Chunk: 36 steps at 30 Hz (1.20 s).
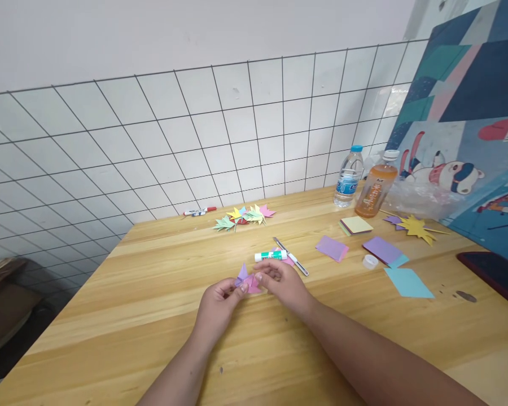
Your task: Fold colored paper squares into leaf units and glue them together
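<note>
A folded paper piece (249, 282) in purple and pink is held low over the wooden table. My left hand (220, 299) pinches it from the left, thumb on top. From the right, my right hand (281, 281) has its thumb and index fingertip closed on the piece's right edge; the other fingers curl above. Just beyond my right hand lies a glue stick (271, 256), white and green, uncapped. A craft knife (292, 257) rests slantwise beside it, over a bit of pink and purple paper.
Folded paper pieces (245, 216) and markers (200, 211) lie near the wall. To the right are purple sheets (332, 248), a paper stack (355, 225), a blue sheet (408, 282), a white cap (369, 261), yellow star (416, 227), water bottle (347, 177), orange drink bottle (376, 186) and phone (493, 276).
</note>
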{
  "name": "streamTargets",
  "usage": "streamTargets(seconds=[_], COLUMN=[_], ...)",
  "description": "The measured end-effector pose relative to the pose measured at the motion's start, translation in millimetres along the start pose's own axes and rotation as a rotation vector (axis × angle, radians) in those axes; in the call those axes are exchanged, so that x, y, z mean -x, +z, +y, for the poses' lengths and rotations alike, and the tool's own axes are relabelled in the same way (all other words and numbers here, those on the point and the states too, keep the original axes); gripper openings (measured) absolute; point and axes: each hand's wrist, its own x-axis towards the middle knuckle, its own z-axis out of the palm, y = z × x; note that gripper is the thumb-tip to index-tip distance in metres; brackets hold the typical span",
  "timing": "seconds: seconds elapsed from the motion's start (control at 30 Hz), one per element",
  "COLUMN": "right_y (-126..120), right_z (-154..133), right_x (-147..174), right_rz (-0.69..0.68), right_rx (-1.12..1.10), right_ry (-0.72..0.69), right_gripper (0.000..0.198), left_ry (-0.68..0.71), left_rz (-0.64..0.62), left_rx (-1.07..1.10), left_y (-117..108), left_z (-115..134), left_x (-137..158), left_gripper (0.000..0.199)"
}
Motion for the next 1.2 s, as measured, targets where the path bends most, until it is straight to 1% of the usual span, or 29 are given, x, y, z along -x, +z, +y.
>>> streamTargets(seconds=[0.07,0.13,0.27,0.33,0.47,0.57,0.7,0.83,0.9,0.97,1.1,1.2], right_y=[-0.3,0.3,3.5,4.9,5.8,5.3,5.2,5.6,5.1,4.0,1.5,1.1], right_z=[-0.8,-1.6,-1.5,-0.1,4.2,5.2,2.7,1.2,0.9,0.2,2.2,9.5], right_x=[0.6,1.5,4.1,5.4,6.9,6.9,5.6,3.3,2.5,2.3,2.8,1.6], right_rz=[0.01,0.0,-0.088,-0.123,-0.081,-0.069,-0.114,-0.137,-0.137,-0.127,-0.102,-0.076], right_rx=[0.031,0.065,0.1,0.154,0.252,0.203,0.063,-0.018,-0.024,-0.003,0.056,0.145], right_ry=[0.005,-0.008,-0.032,-0.05,-0.078,-0.033,0.094,0.138,0.13,0.087,0.002,-0.017], right_gripper=[0.027,0.024,0.019,0.017,0.013,0.01,0.019,0.023,0.02,0.017,0.025,0.018], left_ry=[-0.003,-0.001,0.005,0.017,0.106,0.154,0.163,0.145,0.118,0.095,0.057,0.055], left_rz=[-0.014,-0.043,-0.065,-0.082,-0.098,-0.102,-0.163,-0.17,-0.155,-0.135,-0.085,-0.031], left_rx=[0.01,0.002,-0.062,-0.116,-0.291,-0.359,-0.327,-0.322,-0.319,-0.309,-0.223,-0.194], left_y=[0.8,2.2,5.5,7.0,9.8,10.9,10.0,8.8,8.7,8.8,8.6,8.0], left_z=[-0.8,-0.6,0.6,0.9,2.1,5.1,10.2,10.8,9.6,8.0,3.1,-1.4], left_x=[-0.6,-0.1,3.1,4.9,7.9,8.7,7.9,7.2,7.2,7.1,5.7,4.2], left_gripper=[0.025,0.025,0.027,0.026,0.022,0.02,0.019,0.02,0.022,0.025,0.029,0.028])
